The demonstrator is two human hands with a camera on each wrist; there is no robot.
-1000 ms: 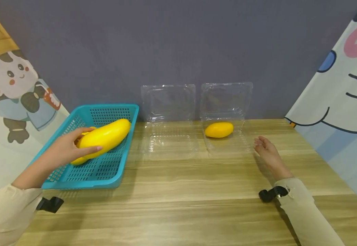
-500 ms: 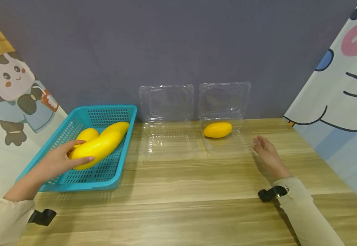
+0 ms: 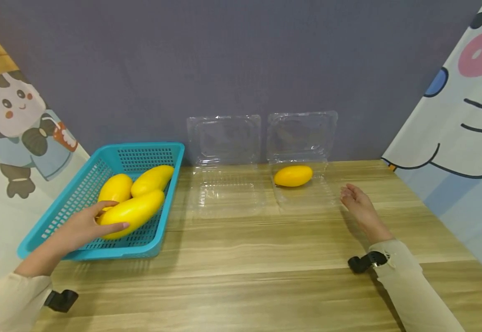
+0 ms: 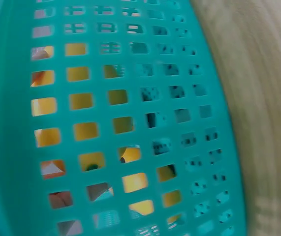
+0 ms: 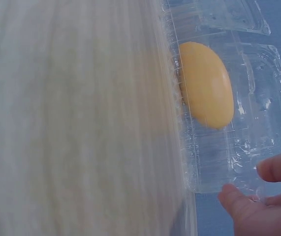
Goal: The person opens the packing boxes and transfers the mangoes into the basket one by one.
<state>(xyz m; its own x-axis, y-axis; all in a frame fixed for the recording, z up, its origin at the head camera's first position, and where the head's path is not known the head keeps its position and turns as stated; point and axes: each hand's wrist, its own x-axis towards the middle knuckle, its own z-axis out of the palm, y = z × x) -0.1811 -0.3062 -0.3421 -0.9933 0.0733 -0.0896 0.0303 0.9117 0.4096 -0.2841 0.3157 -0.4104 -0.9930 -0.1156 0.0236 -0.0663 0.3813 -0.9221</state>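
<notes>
My left hand (image 3: 80,230) grips a large yellow mango (image 3: 134,214) at its left end, fingers on the far side and thumb on the near side. That mango is inside the teal basket (image 3: 157,246), by its front part. Two more mangoes, a rounder one (image 3: 115,188) and a longer one (image 3: 152,180), lie behind it. In the left wrist view the basket's wall (image 4: 130,113) hides the hand's hold. My right hand (image 3: 362,210) holds nothing, its fingers loosely bent, beside the right clear clamshell box (image 3: 307,198). A smaller mango (image 3: 293,176) lies in that box.
Another clear clamshell box (image 3: 228,198) stands with its lid raised between the basket and the right box. Behind both rises a grey wall panel (image 3: 224,60). The wooden table (image 3: 241,272) runs toward me, with cartoon-printed sheets at both sides.
My left hand has brought the large mango lower and nearer to me within the basket, uncovering the two mangoes behind. The right hand has stayed where it was.
</notes>
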